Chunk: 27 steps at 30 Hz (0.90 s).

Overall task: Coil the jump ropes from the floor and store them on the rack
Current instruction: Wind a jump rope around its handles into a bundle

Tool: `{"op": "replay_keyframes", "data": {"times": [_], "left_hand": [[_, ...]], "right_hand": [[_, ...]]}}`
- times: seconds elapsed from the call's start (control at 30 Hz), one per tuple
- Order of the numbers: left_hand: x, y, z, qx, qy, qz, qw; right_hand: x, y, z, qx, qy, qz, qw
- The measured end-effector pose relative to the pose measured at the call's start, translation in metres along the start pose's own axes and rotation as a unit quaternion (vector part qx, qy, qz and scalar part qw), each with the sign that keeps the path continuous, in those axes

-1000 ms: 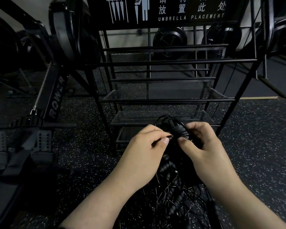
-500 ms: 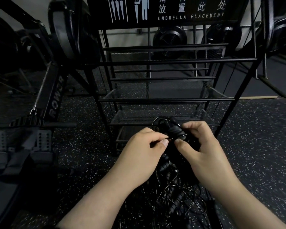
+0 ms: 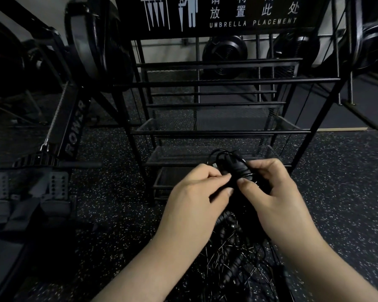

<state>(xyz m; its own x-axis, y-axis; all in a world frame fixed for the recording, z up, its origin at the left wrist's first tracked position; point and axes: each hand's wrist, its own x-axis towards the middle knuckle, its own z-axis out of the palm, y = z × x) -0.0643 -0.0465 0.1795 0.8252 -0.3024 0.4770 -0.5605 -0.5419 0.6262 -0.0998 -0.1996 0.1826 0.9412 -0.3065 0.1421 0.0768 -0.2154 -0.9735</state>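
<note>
Both your hands, left hand [image 3: 196, 192] and right hand [image 3: 273, 188], grip one coiled rope [image 3: 236, 166]; the rack [image 3: 216, 131] looks bare (a tangled pile [image 3: 231, 258] waits on the floor).

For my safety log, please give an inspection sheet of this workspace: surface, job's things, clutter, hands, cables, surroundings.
Surface: dark speckled floor.
Job's things: coiled rope held in front of the black rack; tangled ropes lie on the floor below the hands.
Clutter: nothing seen apart from the rope pile.
Hands: left hand and right hand both grip the coiled rope.
Cables: nothing seen besides ropes.
Surroundings: rower at left; umbrella sign above the rack; fan wheels behind.
</note>
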Motion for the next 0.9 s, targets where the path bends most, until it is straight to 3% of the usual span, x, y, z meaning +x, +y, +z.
{"op": "replay_keyframes", "data": {"times": [0.2, 0.4, 0.63, 0.77, 0.9], "left_hand": [[-0.002, -0.004, 0.008, 0.065, 0.021, 0.019, 0.998], [0.002, 0.001, 0.004, -0.025, -0.032, -0.072, 0.997], [0.009, 0.003, -0.005, -0.126, -0.129, -0.183, 0.967], [0.008, 0.0, -0.003, -0.156, -0.094, -0.23, 0.956], [0.005, 0.0, 0.001, -0.199, -0.042, -0.247, 0.947]], "right_hand": [[-0.001, 0.005, 0.006, -0.014, -0.001, 0.0, 1.0], [0.003, 0.005, 0.002, -0.025, -0.031, 0.024, 0.999], [0.001, 0.009, 0.002, -0.018, -0.058, 0.02, 0.998], [0.0, 0.004, 0.004, -0.053, -0.097, -0.026, 0.994], [-0.002, 0.004, 0.009, -0.102, -0.048, -0.038, 0.993]]}}
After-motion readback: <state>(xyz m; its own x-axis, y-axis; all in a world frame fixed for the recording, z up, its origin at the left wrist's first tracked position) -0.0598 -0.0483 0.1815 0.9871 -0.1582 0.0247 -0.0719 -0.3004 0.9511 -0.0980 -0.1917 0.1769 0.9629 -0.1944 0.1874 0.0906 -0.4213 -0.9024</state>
